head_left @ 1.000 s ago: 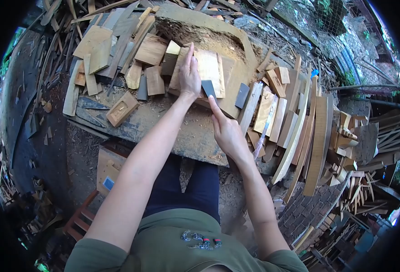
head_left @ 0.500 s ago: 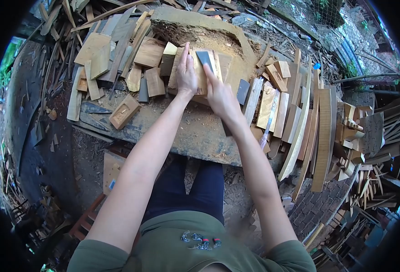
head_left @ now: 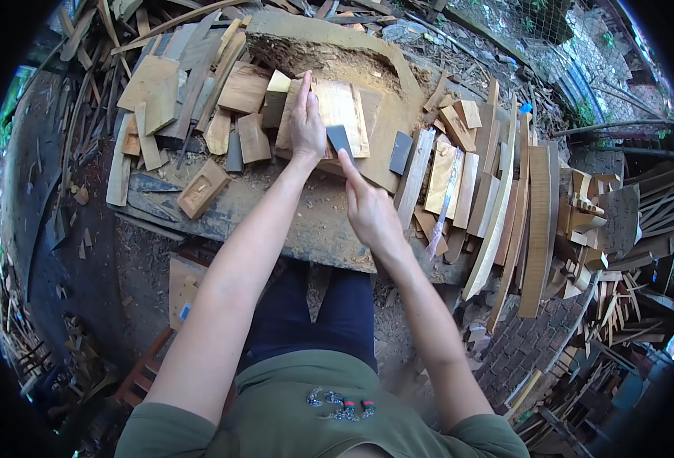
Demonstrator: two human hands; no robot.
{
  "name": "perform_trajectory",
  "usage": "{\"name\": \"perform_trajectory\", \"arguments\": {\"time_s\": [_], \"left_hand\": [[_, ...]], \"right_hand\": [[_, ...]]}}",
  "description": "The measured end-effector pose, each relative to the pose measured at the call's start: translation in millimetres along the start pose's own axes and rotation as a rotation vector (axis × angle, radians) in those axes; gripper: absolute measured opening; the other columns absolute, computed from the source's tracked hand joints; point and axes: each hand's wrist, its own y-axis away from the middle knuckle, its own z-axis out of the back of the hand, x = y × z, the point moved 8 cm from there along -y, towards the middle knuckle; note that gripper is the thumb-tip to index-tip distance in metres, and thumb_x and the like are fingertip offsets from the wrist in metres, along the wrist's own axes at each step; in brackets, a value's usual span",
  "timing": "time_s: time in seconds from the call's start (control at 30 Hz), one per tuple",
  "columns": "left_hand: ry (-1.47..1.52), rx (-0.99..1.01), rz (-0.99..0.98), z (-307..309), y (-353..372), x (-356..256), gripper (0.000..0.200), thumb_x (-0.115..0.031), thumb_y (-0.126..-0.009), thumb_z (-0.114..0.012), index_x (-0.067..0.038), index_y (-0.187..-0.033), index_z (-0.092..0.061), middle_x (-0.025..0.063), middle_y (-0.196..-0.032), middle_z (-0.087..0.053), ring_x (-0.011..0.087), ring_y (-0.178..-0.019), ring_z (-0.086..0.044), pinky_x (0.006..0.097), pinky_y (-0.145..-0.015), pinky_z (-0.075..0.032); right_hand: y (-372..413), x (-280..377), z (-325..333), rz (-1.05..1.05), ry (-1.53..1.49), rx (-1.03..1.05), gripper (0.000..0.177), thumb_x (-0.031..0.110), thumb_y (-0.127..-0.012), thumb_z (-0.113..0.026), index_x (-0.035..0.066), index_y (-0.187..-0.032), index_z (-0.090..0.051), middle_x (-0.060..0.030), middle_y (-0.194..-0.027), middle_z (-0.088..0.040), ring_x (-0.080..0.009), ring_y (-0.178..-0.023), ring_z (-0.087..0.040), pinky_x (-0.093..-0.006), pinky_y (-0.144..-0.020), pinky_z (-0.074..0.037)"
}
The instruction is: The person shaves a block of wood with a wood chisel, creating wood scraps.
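My left hand (head_left: 307, 131) lies with its fingers stretched out along the left part of a pale wooden block (head_left: 342, 107), pressing on it. The block rests on the workbench (head_left: 306, 221), with another flat board (head_left: 375, 107) under or behind its right side. My right hand (head_left: 369, 211) is closed around a flat, dark grey, blade-like tool (head_left: 339, 140), index finger stretched along it. The tool's square end overlaps the block's near edge; the hand hides the rest, so I cannot tell its exact kind.
A hollowed wooden block (head_left: 203, 188) lies at the bench's left. Wood offcuts (head_left: 147, 91) crowd the left side, and long strips (head_left: 534, 229) line the right. A dark flat piece (head_left: 400, 153) sits right of the block. A curved timber slab (head_left: 329, 34) with sawdust is behind.
My right hand has drawn the grey tool back towards me, from the block's top face to its near edge. My left hand stays on the block.
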Motion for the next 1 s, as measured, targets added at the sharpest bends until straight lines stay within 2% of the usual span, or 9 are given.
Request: {"name": "perform_trajectory", "arguments": {"time_s": [0.1,0.3,0.43,0.53,0.6,0.7,0.77,0.83,1.0], "left_hand": [[0.007,-0.028,-0.037,2.0,-5.2,8.0,0.048,-0.026,-0.107,-0.031,-0.008,-0.15,-0.041,0.0179,-0.148,-0.048,0.0326,-0.137,-0.045,0.0382,-0.113,-0.035],[0.011,-0.003,-0.037,-1.6,-3.5,12.9,0.05,-0.029,-0.107,-0.031,-0.006,-0.151,-0.038,0.0203,-0.147,-0.049,0.0334,-0.137,-0.046,0.0393,-0.112,-0.035],[-0.021,-0.052,-0.103,-3.3,-5.9,21.9,0.05,-0.029,-0.107,-0.032,-0.004,-0.15,-0.038,0.021,-0.148,-0.047,0.0336,-0.138,-0.044,0.0397,-0.113,-0.034],[-0.062,-0.024,-0.009,-0.8,-1.7,11.7,0.051,-0.03,-0.107,-0.032,-0.003,-0.149,-0.039,0.0225,-0.146,-0.049,0.0355,-0.136,-0.047,0.0407,-0.112,-0.036],[-0.088,-0.016,-0.003,2.4,1.5,5.9,0.051,-0.03,-0.107,-0.032,-0.003,-0.149,-0.039,0.0225,-0.145,-0.05,0.036,-0.135,-0.048,0.0411,-0.111,-0.037],[-0.154,-0.022,-0.031,4.7,1.8,-0.9,0.051,-0.031,-0.107,-0.031,-0.003,-0.149,-0.04,0.0218,-0.144,-0.051,0.0368,-0.133,-0.049,0.0418,-0.109,-0.039],[-0.168,-0.007,-0.052,3.4,-1.8,-0.3,0.05,-0.03,-0.107,-0.032,-0.003,-0.149,-0.04,0.0216,-0.144,-0.051,0.0366,-0.133,-0.049,0.0415,-0.109,-0.039],[-0.142,0.0,-0.037,2.1,-1.5,2.5,0.049,-0.027,-0.107,-0.033,-0.003,-0.149,-0.04,0.0217,-0.145,-0.05,0.0363,-0.134,-0.048,0.0409,-0.111,-0.038],[-0.153,-0.034,-0.046,6.5,-0.6,-4.1,0.049,-0.026,-0.107,-0.033,0.0,-0.148,-0.04,0.024,-0.141,-0.052,0.0368,-0.13,-0.051,0.0408,-0.108,-0.04]], "right_hand": [[5.3,1.3,-5.7,-0.004,-0.018,-0.022,0.053,0.016,-0.099,-0.044,0.021,-0.151,-0.039,-0.0349,-0.079,-0.064,-0.0496,-0.075,-0.066,-0.0589,-0.071,-0.052],[-83.2,10.9,8.4,0.087,0.016,-0.126,0.05,0.015,-0.099,-0.041,0.015,-0.149,-0.041,-0.035,-0.087,-0.065,-0.0506,-0.084,-0.066,-0.0579,-0.079,-0.052],[-44.9,13.3,8.3,0.037,-0.028,-0.104,0.047,0.015,-0.099,-0.041,0.013,-0.146,-0.046,-0.0369,-0.097,-0.064,-0.0511,-0.088,-0.065,-0.0583,-0.081,-0.052],[-32.3,7.1,-3.0,-0.03,-0.035,-0.007,0.046,0.014,-0.098,-0.042,0.013,-0.144,-0.048,-0.0367,-0.098,-0.064,-0.0507,-0.089,-0.065,-0.0583,-0.082,-0.051],[-51.8,12.8,8.2,0.007,-0.056,-0.085,0.047,0.022,-0.102,-0.039,0.02,-0.149,-0.043,-0.0354,-0.095,-0.064,-0.0507,-0.091,-0.064,-0.0564,-0.086,-0.048],[-96.8,12.8,6.1,0.025,-0.003,-0.128,0.047,0.022,-0.102,-0.039,0.02,-0.149,-0.043,-0.0359,-0.096,-0.064,-0.0508,-0.091,-0.064,-0.0566,-0.085,-0.048],[-87.0,17.9,11.4,0.051,-0.011,-0.161,0.046,0.022,-0.102,-0.039,0.02,-0.149,-0.043,-0.0357,-0.097,-0.064,-0.0506,-0.092,-0.064,-0.0564,-0.085,-0.049],[-51.8,15.5,11.0,-0.031,-0.028,-0.031,0.047,0.021,-0.102,-0.04,0.02,-0.149,-0.043,-0.0352,-0.097,-0.064,-0.05,-0.092,-0.064,-0.0556,-0.087,-0.048],[-27.1,7.0,6.1,0.001,-0.059,0.016,0.05,0.015,-0.101,-0.042,0.02,-0.151,-0.04,-0.0336,-0.093,-0.065,-0.0491,-0.09,-0.064,-0.0546,-0.087,-0.048]]}}
